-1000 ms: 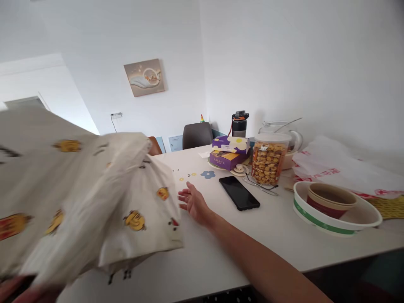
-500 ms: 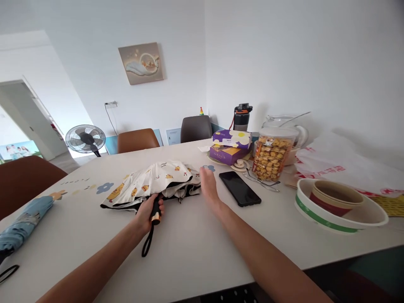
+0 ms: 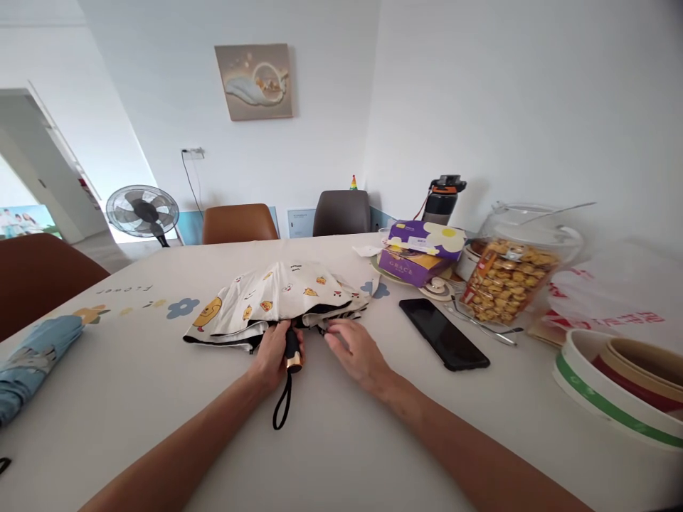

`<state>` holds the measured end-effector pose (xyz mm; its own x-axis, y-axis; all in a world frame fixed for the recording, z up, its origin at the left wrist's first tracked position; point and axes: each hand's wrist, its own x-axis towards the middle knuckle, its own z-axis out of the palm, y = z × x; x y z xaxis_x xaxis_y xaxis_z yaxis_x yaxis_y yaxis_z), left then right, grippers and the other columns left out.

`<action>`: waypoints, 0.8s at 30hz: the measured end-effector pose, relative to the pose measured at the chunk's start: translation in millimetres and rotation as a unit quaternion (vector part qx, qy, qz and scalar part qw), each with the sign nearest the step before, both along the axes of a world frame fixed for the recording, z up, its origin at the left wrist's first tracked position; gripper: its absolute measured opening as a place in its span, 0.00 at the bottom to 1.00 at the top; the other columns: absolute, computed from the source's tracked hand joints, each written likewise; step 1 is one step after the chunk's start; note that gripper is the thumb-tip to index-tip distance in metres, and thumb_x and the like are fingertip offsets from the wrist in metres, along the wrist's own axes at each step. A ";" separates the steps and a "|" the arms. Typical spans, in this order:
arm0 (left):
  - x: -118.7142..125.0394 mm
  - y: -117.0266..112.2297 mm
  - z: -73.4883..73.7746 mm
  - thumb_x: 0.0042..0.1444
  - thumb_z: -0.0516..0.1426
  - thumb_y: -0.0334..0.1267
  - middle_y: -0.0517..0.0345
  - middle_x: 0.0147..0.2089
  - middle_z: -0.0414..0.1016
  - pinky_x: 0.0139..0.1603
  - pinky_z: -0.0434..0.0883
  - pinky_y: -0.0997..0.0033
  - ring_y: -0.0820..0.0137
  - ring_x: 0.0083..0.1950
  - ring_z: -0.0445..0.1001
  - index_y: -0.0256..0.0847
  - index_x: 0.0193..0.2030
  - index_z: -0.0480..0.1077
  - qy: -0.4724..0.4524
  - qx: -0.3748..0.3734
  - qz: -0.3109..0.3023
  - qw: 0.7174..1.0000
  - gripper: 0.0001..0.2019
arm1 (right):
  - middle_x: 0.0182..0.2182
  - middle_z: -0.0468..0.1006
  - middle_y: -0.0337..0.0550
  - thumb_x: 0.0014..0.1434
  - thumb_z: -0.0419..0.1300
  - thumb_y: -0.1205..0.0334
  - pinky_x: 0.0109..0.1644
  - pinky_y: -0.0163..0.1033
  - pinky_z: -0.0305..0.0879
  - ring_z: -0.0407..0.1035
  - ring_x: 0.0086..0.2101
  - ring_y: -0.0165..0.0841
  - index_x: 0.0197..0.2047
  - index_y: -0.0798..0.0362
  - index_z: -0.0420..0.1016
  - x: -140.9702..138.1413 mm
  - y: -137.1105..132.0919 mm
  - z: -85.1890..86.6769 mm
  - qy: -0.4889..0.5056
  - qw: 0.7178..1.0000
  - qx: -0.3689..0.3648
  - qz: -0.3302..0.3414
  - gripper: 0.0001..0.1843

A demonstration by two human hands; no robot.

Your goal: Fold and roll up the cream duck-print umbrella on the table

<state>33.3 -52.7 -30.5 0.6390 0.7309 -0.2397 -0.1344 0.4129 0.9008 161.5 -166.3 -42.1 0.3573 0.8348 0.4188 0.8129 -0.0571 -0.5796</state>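
A folding umbrella (image 3: 288, 291), white with yellow cartoon prints and a black underside, lies partly folded on the table with its canopy loose and bunched. My left hand (image 3: 273, 354) is wrapped round its black handle (image 3: 292, 348), which has a gold end and a black wrist loop (image 3: 282, 405) hanging toward me. My right hand (image 3: 358, 352) is at the canopy's near edge, right of the handle. Its fingers are bent and closed on the dark folded edge; the fingertips are partly hidden there.
A rolled blue umbrella (image 3: 40, 363) lies at the left. To the right are a black phone (image 3: 444, 333), eyeglasses (image 3: 488, 331), purple boxes (image 3: 410, 264), a tipped snack jar (image 3: 504, 281), a bottle (image 3: 442, 199), a plastic bag (image 3: 602, 299) and a green-striped bowl (image 3: 602, 405).
My right hand has moved from the canopy's right end to its near edge, close to the handle, and its fingers have bent. The view has shifted; my left hand still holds the handle.
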 end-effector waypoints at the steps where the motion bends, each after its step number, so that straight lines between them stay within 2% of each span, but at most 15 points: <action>1: -0.1 0.7 -0.9 0.51 0.53 0.41 0.59 0.23 0.68 0.17 0.65 0.73 0.74 0.18 0.65 0.37 0.29 0.63 -0.008 -0.004 -0.003 1.000 0.09 | 0.44 0.73 0.48 0.60 0.49 0.58 0.53 0.48 0.58 0.65 0.47 0.39 0.37 0.52 0.71 -0.9 0.1 1.9 -0.001 0.999 0.035 -0.027 0.11; 3: -0.7 2.5 -1.4 0.50 0.54 0.42 0.57 0.23 0.69 0.20 0.67 0.72 0.74 0.19 0.66 0.36 0.29 0.65 -0.024 -0.018 -0.015 0.999 0.10 | 0.45 0.72 0.47 0.60 0.50 0.60 0.53 0.47 0.59 0.65 0.47 0.38 0.39 0.51 0.70 -4.5 -0.3 8.7 -0.017 0.995 0.090 -0.046 0.10; 5: -1.9 4.4 -0.3 0.51 0.55 0.42 0.57 0.21 0.68 0.19 0.66 0.73 0.75 0.18 0.66 0.35 0.29 0.66 -0.019 -0.029 -0.032 0.999 0.10 | 0.48 0.71 0.47 0.60 0.49 0.62 0.54 0.47 0.58 0.64 0.49 0.38 0.43 0.51 0.69 -9.9 0.9 18.4 -0.053 0.993 0.106 -0.025 0.11; 8: -3.3 5.1 2.5 0.50 0.54 0.43 0.59 0.18 0.66 0.15 0.61 0.75 0.74 0.16 0.64 0.34 0.28 0.67 0.003 -0.017 -0.043 0.999 0.12 | 0.52 0.68 0.47 0.60 0.46 0.68 0.59 0.51 0.50 0.61 0.53 0.37 0.50 0.50 0.66 -17.8 11.5 33.6 -0.130 0.987 0.080 0.046 0.17; 11: -3.2 3.4 3.6 0.48 0.56 0.42 0.59 0.17 0.64 0.14 0.60 0.76 0.75 0.15 0.63 0.35 0.22 0.65 0.005 0.015 -0.039 0.999 0.12 | 0.57 0.63 0.46 0.58 0.43 0.75 0.61 0.52 0.43 0.53 0.58 0.36 0.57 0.51 0.61 -19.8 33.7 42.9 -0.187 0.970 0.042 0.147 0.25; 13: -2.7 2.4 3.3 0.46 0.57 0.40 0.59 0.16 0.64 0.14 0.60 0.76 0.75 0.15 0.63 0.36 0.19 0.62 0.006 0.026 -0.035 0.999 0.12 | 0.57 0.64 0.44 0.55 0.43 0.77 0.61 0.52 0.44 0.51 0.59 0.36 0.57 0.50 0.61 -16.8 50.1 44.1 -0.206 0.955 0.003 0.214 0.28; 15: -2.6 2.4 3.1 0.46 0.57 0.39 0.58 0.16 0.64 0.15 0.60 0.76 0.75 0.15 0.63 0.36 0.18 0.62 0.006 0.023 -0.039 0.999 0.12 | 0.54 0.67 0.44 0.54 0.46 0.77 0.60 0.52 0.44 0.54 0.57 0.38 0.53 0.51 0.66 -12.1 62.8 42.4 -0.216 0.943 -0.027 0.253 0.25; 19: -4.6 4.2 3.9 0.47 0.58 0.45 0.59 0.18 0.65 0.16 0.61 0.76 0.75 0.16 0.64 0.36 0.22 0.63 -0.013 0.009 -0.043 0.999 0.14 | 0.51 0.70 0.45 0.56 0.45 0.75 0.58 0.48 0.48 0.58 0.55 0.36 0.49 0.52 0.68 -5.9 70.6 35.7 -0.177 0.952 -0.011 0.249 0.21; 24: -6.7 7.4 2.2 0.49 0.55 0.56 0.56 0.19 0.67 0.15 0.60 0.76 0.74 0.16 0.66 0.35 0.22 0.64 -0.014 0.005 -0.049 0.999 0.22 | 0.50 0.70 0.45 0.53 0.44 0.78 0.57 0.44 0.55 0.61 0.52 0.32 0.55 0.52 0.61 -9.6 68.2 27.2 -0.087 0.973 0.012 0.213 0.27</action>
<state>26.6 -45.3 -28.3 0.7141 0.6667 -0.2134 -0.1188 0.4158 0.9017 151.9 -98.1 -14.9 -0.0975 0.8808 0.4633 0.8458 0.3187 -0.4279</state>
